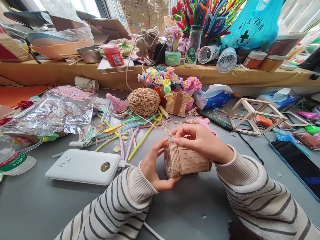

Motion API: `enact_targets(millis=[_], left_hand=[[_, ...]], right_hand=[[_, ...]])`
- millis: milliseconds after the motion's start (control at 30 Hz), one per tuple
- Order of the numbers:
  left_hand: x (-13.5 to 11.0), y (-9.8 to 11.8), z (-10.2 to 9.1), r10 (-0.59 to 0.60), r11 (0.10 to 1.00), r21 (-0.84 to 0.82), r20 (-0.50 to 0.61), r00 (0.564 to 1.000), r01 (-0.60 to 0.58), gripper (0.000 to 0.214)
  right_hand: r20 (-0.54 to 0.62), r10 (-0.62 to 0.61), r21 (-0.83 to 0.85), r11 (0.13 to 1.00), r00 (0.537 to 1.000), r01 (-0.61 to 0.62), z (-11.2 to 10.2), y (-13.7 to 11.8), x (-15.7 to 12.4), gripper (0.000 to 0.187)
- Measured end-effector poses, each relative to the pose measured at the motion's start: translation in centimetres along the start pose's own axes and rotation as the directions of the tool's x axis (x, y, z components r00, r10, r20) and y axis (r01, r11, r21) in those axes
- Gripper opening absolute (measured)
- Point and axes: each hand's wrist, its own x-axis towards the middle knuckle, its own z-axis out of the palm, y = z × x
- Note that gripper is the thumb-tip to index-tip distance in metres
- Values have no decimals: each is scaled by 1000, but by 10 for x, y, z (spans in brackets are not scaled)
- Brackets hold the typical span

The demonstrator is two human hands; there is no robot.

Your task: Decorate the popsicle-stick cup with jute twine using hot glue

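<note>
Winding twine (176, 162), seemingly: stick-clad jar (196, 161), sideways over table (190, 210); left hand (153, 168) curled around its banded end, right hand (203, 140) pinching the twine; next wrap likely calls for steady tension.

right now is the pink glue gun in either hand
No, the pink glue gun lies on the table beyond the right hand, while the left hand holds the stick-covered jar.

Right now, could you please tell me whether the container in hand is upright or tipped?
The container is tipped on its side: its end wrapped in twine faces left, and its strips run sideways.
</note>
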Motion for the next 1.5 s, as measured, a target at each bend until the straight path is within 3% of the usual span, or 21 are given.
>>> enact_targets(millis=[167, 300, 467, 767, 967, 1167, 1500], left_hand=[[4, -5, 0, 225, 974, 9, -52, 973, -224, 83], [8, -5, -4, 357, 926, 124, 22, 934, -356, 78], [6, -6, -8, 337, 915, 196, 111, 935, -353, 71], [1, -8, -8, 365, 851, 358, 123, 923, -384, 63], [1, -4, -11, 476, 723, 456, 216, 852, -519, 56], [-5, -3, -2, 435, 781, 464, 73, 897, -417, 45], [1, 0, 3, 510, 771, 431, 24, 860, -469, 32]], right_hand=[[1, -29, -10, 1000, 1000, 29, 0, -4, -2, 15], [14, -42, -20, 999, 999, 42, 0, -7, -4, 12], [14, -70, -34, 997, 997, 71, -1, -7, -5, 10], [46, -92, -67, 993, 995, 95, -3, -10, -7, 10], [162, -188, -97, 974, 969, 206, -11, -17, -12, 9], [176, -197, -148, 963, 964, 224, -9, -16, -11, 9], [135, -214, -176, 956, 967, 236, -14, -19, -15, 10]])
